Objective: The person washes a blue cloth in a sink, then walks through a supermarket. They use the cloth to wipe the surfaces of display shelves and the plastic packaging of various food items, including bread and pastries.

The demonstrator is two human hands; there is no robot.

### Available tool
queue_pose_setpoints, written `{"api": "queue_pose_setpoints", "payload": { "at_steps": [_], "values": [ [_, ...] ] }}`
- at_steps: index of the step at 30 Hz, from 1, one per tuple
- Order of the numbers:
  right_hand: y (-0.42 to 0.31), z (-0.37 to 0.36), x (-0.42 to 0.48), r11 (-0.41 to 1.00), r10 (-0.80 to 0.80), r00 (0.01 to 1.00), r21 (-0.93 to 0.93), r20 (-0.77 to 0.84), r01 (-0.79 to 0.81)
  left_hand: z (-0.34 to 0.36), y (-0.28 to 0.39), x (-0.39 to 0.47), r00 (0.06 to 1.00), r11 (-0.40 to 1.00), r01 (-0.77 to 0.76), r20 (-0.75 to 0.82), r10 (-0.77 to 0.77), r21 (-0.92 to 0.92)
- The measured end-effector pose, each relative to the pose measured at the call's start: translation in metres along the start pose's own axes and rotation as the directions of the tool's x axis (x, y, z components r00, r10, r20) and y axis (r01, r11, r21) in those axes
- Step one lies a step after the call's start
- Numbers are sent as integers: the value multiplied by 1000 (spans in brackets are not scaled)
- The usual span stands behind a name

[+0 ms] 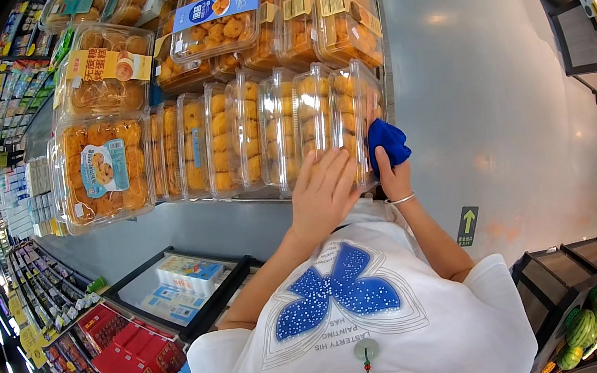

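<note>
My left hand [326, 189] lies with its fingers spread over the near face of a clear plastic clamshell box of round yellow pastries [315, 109]. In my right hand [395, 177] is a bunched blue cloth [387, 142], pressed to the side of the end clamshell box [356, 87]. That box stands on edge at the right end of a row of several similar boxes. A silver-coloured bangle [402, 199] circles my right wrist. My fingertips on the right are partly hidden by the cloth.
A flat-lying pastry box [107, 207] with a label tops the row's left end. More boxed pastries [346, 19] stand behind. Grey floor [440, 138] runs along the right. Low black-framed display [179, 317] stands at lower left, near red boxes [135, 369]. Watermelons [582, 328] sit at lower right.
</note>
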State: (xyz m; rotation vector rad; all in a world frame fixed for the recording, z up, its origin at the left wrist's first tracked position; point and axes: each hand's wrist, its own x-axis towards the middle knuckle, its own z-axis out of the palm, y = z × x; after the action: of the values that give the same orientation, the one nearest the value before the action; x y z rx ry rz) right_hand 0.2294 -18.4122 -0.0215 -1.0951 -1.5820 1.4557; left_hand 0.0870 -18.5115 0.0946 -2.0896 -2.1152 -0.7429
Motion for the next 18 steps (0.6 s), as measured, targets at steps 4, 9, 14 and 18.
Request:
{"api": "queue_pose_setpoints", "payload": {
  "at_steps": [4,9,14,18],
  "values": [
    [4,9,10,998,-37,999,49,17,36,-7,-9,20,998,999,43,44,-42,-14],
    [-58,25,25,932,-275,961,256,35,257,-3,-13,18,995,1000,-24,93,23,13],
    [-8,20,87,965,-262,965,-15,-7,262,-8,-9,17,995,1000,2,99,-3,5],
    [68,-17,152,714,-426,889,-666,-169,215,-6,-12,15,996,1000,-10,93,9,1]
  ]
}}
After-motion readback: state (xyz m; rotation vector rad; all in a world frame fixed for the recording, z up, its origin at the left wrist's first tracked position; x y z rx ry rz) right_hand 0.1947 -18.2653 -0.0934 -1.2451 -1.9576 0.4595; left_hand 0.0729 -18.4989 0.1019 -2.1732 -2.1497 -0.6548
